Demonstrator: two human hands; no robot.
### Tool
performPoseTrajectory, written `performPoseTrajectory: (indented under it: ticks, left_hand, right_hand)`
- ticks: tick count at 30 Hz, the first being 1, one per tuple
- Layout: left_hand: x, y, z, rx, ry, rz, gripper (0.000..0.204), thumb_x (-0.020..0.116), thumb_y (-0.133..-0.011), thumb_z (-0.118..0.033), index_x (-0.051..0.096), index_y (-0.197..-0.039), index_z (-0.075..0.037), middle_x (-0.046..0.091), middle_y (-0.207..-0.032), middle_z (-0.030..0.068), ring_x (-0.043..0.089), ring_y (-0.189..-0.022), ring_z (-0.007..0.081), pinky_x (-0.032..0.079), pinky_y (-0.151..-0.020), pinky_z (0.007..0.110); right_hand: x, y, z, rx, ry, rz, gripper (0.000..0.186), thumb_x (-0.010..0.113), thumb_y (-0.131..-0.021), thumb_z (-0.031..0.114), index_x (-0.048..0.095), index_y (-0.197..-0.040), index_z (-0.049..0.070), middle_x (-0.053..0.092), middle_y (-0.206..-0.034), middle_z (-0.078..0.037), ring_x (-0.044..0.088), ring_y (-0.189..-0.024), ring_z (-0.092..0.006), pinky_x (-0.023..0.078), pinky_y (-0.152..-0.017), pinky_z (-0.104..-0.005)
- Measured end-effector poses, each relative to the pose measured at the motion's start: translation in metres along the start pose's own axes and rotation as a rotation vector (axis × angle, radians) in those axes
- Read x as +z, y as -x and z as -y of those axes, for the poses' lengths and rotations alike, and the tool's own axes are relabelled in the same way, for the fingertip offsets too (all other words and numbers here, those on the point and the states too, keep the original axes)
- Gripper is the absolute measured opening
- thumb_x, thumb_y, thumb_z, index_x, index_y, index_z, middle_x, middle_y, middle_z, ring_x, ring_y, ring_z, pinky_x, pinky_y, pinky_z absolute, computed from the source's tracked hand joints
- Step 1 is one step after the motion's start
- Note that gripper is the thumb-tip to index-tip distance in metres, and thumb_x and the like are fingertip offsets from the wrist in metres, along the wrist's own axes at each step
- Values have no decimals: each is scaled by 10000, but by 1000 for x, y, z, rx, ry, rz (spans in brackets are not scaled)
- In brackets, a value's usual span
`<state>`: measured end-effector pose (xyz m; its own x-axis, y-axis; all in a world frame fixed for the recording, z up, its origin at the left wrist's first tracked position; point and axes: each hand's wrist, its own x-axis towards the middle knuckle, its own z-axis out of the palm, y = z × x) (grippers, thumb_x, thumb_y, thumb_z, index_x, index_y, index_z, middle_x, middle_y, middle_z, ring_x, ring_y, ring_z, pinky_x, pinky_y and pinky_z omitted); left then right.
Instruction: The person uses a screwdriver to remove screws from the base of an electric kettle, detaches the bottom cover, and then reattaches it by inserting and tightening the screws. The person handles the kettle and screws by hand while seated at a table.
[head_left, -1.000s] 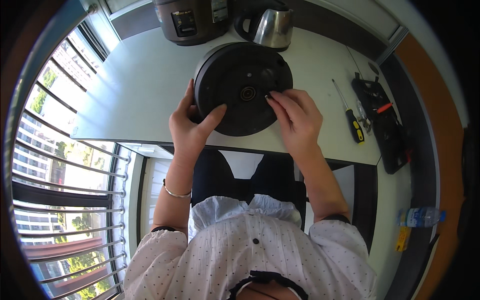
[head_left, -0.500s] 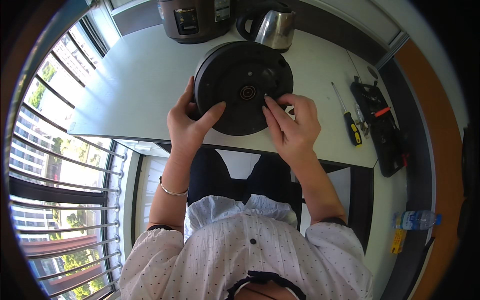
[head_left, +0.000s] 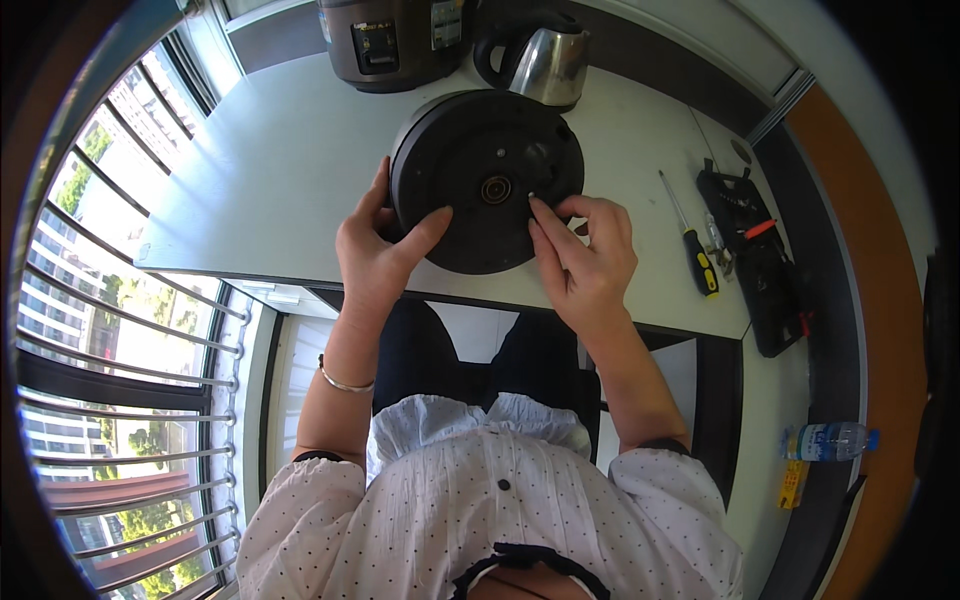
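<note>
A black round appliance base (head_left: pixel 478 240), with a metal ring at its centre and a small screw head above it, is tilted toward me on the white table. My left hand (head_left: pixel 390 240) grips its left side, thumb on the black face and fingers behind. At the right of the centre ring, my right hand (head_left: pixel 585 260) pinches a tiny silver piece (head_left: pixel 532 197), apparently a screw, against the face.
A dark cooker (head_left: pixel 390 45) and a steel kettle (head_left: pixel 545 70) stand behind. On the right lie a yellow-black screwdriver (head_left: pixel 700 260), small metal tools (head_left: pixel 720 240) and a black tool case (head_left: pixel 770 300). A water bottle (head_left: pixel 830 442) lies farther down, beside the barred window's opposite side.
My right hand has turned slightly and its fingertips sit a little lower on the black face than one second ago. The left hand keeps its grip.
</note>
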<state>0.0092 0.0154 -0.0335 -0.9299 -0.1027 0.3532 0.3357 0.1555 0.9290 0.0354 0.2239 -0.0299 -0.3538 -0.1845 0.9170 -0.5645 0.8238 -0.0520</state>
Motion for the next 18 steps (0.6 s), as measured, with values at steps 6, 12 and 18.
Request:
performPoseTrajectory:
  ticks: [6, 12, 18]
  left_hand:
    - [-1, 0, -6, -35, -21, 18, 818, 757, -658, -268, 439, -1313, 105, 620, -682, 63, 581, -628, 94, 456, -614, 208]
    - [-2, 0, -8, -53, -39, 23, 814, 755, -659, -266, 442, -1314, 102, 618, -695, 64, 577, -637, 94, 454, -610, 207]
    - [-1, 0, -9, -70, -32, 14, 787, 750, -673, -250, 449, -1320, 80, 614, -706, 63, 555, -630, 87, 449, -607, 210]
  right_hand:
    - [-2, 0, 3, 6, 54, 27, 298, 723, -681, 68, 707, -974, 122, 544, -853, -42, 519, -760, -223, 428, -543, -294]
    - [-3, 0, 2, 7, 57, 37, 320, 710, -672, 55, 705, -984, 127, 538, -859, -52, 518, -777, -236, 436, -569, -305]
    - [-8, 0, 1, 15, 14, 52, 330, 704, -676, 53, 701, -999, 122, 536, -849, -50, 518, -781, -239, 446, -605, -316]
